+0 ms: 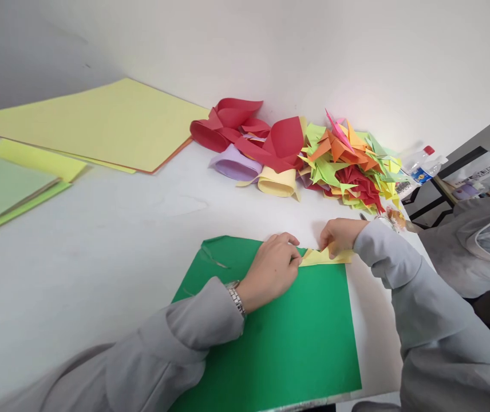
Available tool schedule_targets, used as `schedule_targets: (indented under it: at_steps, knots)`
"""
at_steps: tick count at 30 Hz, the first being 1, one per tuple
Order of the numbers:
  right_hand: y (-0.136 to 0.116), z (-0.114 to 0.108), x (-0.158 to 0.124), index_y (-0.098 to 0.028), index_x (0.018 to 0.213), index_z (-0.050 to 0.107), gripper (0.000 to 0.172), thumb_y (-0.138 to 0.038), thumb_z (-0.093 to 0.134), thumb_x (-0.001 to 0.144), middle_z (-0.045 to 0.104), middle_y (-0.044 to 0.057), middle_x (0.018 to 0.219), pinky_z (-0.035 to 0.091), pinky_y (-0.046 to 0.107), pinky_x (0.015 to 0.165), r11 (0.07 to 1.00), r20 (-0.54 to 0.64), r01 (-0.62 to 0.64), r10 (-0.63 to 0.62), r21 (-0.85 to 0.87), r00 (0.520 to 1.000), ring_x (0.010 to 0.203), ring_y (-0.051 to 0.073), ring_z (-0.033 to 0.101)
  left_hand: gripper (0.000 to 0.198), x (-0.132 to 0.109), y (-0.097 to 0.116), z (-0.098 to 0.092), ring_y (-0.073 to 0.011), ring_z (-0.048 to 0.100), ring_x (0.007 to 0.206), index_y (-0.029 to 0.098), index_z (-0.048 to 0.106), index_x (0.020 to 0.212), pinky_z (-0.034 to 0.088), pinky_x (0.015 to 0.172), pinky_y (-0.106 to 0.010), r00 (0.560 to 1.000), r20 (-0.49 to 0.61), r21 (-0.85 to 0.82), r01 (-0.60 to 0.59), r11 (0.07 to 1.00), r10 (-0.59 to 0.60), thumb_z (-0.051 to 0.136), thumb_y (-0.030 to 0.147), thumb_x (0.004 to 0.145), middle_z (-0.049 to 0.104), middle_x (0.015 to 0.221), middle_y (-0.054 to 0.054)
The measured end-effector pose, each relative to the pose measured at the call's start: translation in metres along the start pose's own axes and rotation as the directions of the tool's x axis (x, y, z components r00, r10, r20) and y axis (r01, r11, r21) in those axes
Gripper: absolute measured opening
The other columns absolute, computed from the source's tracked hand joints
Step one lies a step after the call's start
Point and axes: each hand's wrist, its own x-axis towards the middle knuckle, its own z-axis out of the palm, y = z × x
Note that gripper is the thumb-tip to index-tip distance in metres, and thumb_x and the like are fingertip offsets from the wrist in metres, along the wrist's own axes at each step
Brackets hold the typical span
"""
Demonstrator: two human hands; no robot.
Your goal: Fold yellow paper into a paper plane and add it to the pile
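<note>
A small folded yellow paper piece point(323, 257) lies at the far edge of a green sheet point(288, 332) on the white table point(99, 257). My left hand point(271, 269) pinches the paper's left end with curled fingers; a metal watch shows at that wrist. My right hand point(339, 234) presses and grips the paper's right part, fingers closed over it. Both arms wear grey sleeves.
A heap of folded coloured paper shapes point(348, 166) and curled red, lilac and yellow paper rolls point(249, 143) lies beyond. Large yellow sheets point(99, 120) and green sheets point(0, 189) rest at left. A plastic bottle point(421, 163) stands at right, beside a grey garment point(477, 246).
</note>
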Motion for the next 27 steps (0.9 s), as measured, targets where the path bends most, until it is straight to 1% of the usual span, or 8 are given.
schedule_targets:
  at_steps: [4,6,8,10,13,16,23,27]
  knots:
    - [-0.026,0.004,-0.018,-0.022,0.105,0.070,0.053,-0.018,0.085,0.054,0.071,0.006,0.104,0.043,0.032,0.084,0.982,-0.095,-0.013,-0.005,-0.188,0.995,0.103,0.029,0.062,0.026,-0.001,0.000,0.000,-0.0236,0.057,0.102,0.020,0.068,0.061,0.045,0.094,-0.041,1.000,0.001,0.000,-0.010,1.000,0.010,0.048,0.011,0.076,0.066,0.108,-0.006]
    - [-0.039,0.013,-0.026,-0.024,0.111,0.065,0.055,-0.039,0.084,0.061,0.070,0.006,0.107,0.045,0.031,0.080,0.951,-0.145,0.006,-0.053,-0.309,0.988,0.099,0.028,0.064,0.026,-0.001,0.000,0.000,-0.0236,0.057,0.103,0.020,0.068,0.060,0.045,0.094,-0.041,1.000,0.001,-0.001,-0.014,1.000,0.014,0.049,0.011,0.076,0.066,0.110,-0.005]
    - [-0.047,0.025,-0.029,-0.019,0.109,0.063,0.052,-0.059,0.067,0.077,0.069,0.011,0.107,0.045,0.031,0.075,0.945,-0.237,0.025,-0.107,-0.327,0.966,0.096,0.028,0.065,0.025,-0.001,0.000,0.000,-0.0244,0.057,0.104,0.020,0.068,0.060,0.045,0.094,-0.041,1.000,0.004,-0.007,-0.017,1.000,0.017,0.051,0.011,0.076,0.065,0.110,-0.006]
    - [-0.048,0.036,-0.028,-0.016,0.108,0.062,0.048,-0.059,0.054,0.087,0.068,0.014,0.106,0.044,0.031,0.072,0.954,-0.289,0.049,-0.138,-0.297,0.947,0.094,0.027,0.065,0.024,-0.001,0.000,-0.001,-0.0250,0.057,0.104,0.020,0.068,0.060,0.045,0.092,-0.041,1.000,0.009,-0.021,-0.020,1.000,0.021,0.053,0.012,0.076,0.066,0.108,-0.006]
    - [-0.037,0.046,-0.023,-0.016,0.103,0.064,0.028,-0.040,0.062,0.088,0.070,0.011,0.098,0.042,0.028,0.071,0.985,-0.310,0.122,-0.154,-0.123,0.938,0.088,0.023,0.064,0.025,-0.001,0.000,-0.001,-0.0246,0.058,0.103,0.021,0.068,0.061,0.045,0.091,-0.041,1.000,0.011,-0.029,-0.021,0.999,0.021,0.052,0.011,0.077,0.066,0.107,-0.005]
    - [-0.024,0.043,-0.018,-0.016,0.094,0.069,0.011,-0.020,0.063,0.086,0.070,0.005,0.084,0.040,0.023,0.069,0.981,-0.261,0.192,-0.183,0.008,0.948,0.076,0.015,0.060,0.026,0.000,-0.002,-0.002,-0.0247,0.058,0.102,0.021,0.067,0.060,0.045,0.091,-0.040,0.999,0.025,-0.012,-0.019,1.000,0.019,0.050,0.010,0.077,0.065,0.108,-0.004]
    - [-0.017,0.025,0.002,-0.014,0.079,0.075,0.010,-0.021,0.072,0.075,0.058,-0.004,0.058,0.036,0.021,0.058,0.971,-0.126,0.191,-0.173,0.142,0.977,0.058,0.010,0.048,0.023,0.003,-0.003,-0.015,-0.0252,0.057,0.108,0.021,0.069,0.060,0.044,0.096,-0.038,0.991,0.133,-0.032,0.023,0.999,-0.018,0.055,0.019,0.078,0.065,0.114,-0.006]
    - [-0.017,0.019,0.012,-0.014,0.073,0.076,0.014,-0.026,0.076,0.069,0.057,-0.005,0.056,0.036,0.021,0.058,0.965,-0.085,0.174,-0.160,0.197,0.983,0.057,0.010,0.046,0.021,0.001,-0.002,-0.021,-0.0253,0.058,0.107,0.020,0.070,0.061,0.045,0.096,-0.039,0.990,0.113,-0.006,0.084,0.996,-0.083,0.056,0.021,0.077,0.064,0.116,-0.006]
